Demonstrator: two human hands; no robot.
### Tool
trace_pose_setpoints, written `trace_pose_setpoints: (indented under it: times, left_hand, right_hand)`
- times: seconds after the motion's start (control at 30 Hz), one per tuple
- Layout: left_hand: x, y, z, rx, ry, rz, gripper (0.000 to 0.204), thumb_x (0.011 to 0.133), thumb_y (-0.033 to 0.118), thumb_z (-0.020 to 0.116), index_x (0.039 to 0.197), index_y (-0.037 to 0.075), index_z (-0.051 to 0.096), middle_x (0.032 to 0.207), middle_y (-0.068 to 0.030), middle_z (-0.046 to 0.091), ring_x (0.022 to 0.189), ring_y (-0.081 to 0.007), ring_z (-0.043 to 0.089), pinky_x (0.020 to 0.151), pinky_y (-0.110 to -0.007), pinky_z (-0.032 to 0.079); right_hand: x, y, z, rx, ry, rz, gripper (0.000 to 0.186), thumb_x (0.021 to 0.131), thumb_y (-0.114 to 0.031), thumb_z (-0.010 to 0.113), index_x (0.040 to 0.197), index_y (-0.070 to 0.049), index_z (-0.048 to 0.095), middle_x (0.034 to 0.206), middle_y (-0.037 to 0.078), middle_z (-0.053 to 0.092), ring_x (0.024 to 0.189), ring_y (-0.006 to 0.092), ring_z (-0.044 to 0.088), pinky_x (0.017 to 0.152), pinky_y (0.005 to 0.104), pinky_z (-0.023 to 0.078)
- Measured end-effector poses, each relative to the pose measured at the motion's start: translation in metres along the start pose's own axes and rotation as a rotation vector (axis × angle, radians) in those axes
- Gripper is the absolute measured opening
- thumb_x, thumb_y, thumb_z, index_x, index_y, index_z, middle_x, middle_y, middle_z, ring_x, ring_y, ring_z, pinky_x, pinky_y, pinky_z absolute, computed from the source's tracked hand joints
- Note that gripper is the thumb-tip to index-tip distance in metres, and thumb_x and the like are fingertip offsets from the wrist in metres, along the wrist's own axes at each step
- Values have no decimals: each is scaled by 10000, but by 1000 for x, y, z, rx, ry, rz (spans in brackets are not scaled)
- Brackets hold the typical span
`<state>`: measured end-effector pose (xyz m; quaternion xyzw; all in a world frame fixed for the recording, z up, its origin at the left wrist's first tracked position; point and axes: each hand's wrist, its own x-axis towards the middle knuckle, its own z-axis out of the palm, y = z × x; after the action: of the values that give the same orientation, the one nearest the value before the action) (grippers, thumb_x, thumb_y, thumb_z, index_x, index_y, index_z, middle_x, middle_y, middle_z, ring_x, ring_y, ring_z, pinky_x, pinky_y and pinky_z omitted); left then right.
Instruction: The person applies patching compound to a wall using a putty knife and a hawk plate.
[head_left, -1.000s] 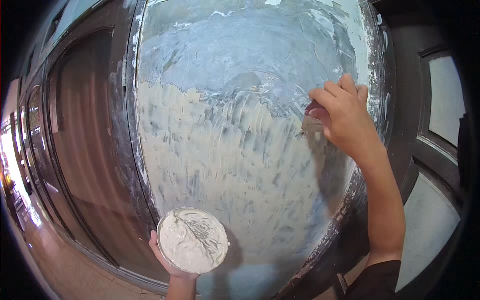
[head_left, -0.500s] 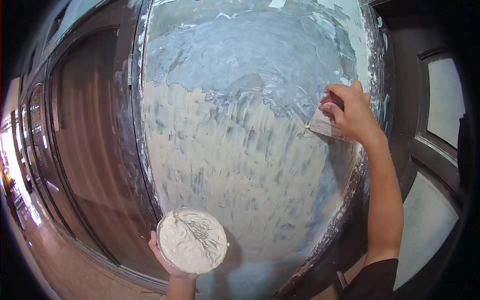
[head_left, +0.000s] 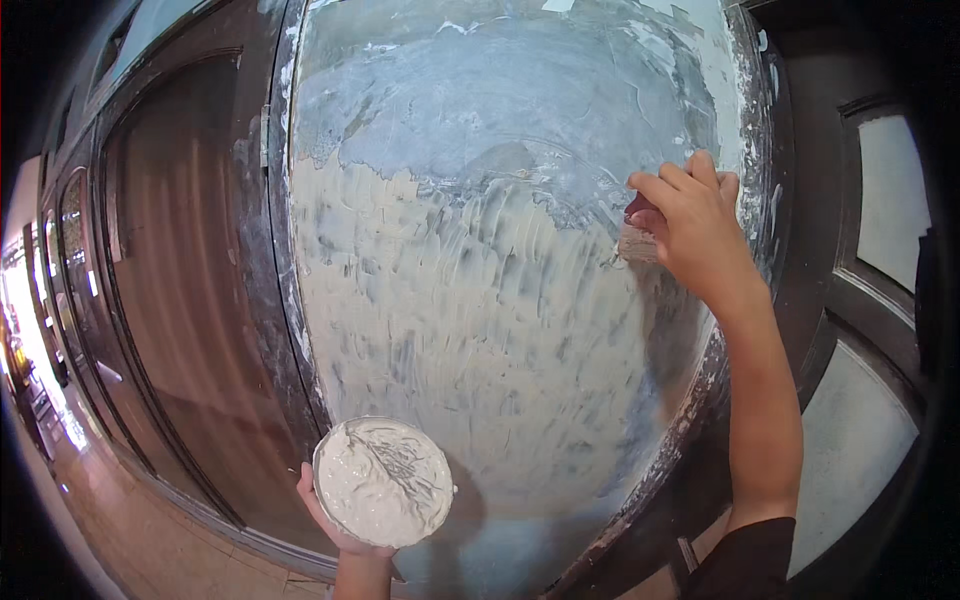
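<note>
My right hand is closed round the dark red handle of a putty knife, whose wide blade lies against the wall and carries a smear of filler. On the wall, the upper part is bare blue-grey, while streaky beige filler covers the middle and lower part. Down at the lower left, my left hand holds a round tub from below and its side. Thick off-white paste with ridges on its surface fills the tub. Most of my left fingers are hidden beneath it.
A dark wooden door frame with a brown curtained pane stands on the left. Along the wall's right edge runs a paint-flecked dark frame. Beyond it is a dark panelled door. Tiled floor shows at lower left.
My right hand and the putty knife have shifted slightly left and up, with the blade now more edge-on. Filler now covers more of the strip below my right hand. My left hand and tub stay put.
</note>
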<state>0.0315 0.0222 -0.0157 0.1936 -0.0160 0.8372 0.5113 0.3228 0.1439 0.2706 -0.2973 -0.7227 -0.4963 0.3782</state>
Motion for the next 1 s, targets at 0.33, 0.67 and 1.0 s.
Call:
trace_pose_setpoints:
  times: [0.33,0.67,1.0]
  left_hand:
    - [-1,3,1,12,11,16,761,952,658,394,1353,38,578,1314,-182,635,1152,-392,629,977,-551,522]
    - [-3,6,0,1,8,26,759,954,656,394,1361,43,577,1321,-180,633,1155,-398,627,982,-551,519]
    - [-4,3,0,16,22,21,773,953,659,394,1370,29,560,1323,-192,628,1160,-397,625,988,-553,515]
  right_hand:
    - [3,2,-3,122,-79,152,258,839,-141,744,1092,-104,712,951,46,695,1025,278,508,917,448,332]
    - [-7,34,17,351,-29,394,343,857,-229,752,1166,-89,706,1029,131,704,1039,309,528,1000,440,342]
    - [-14,25,22,351,-57,338,345,859,-226,748,1174,-92,710,1098,125,701,1059,304,515,995,423,336]
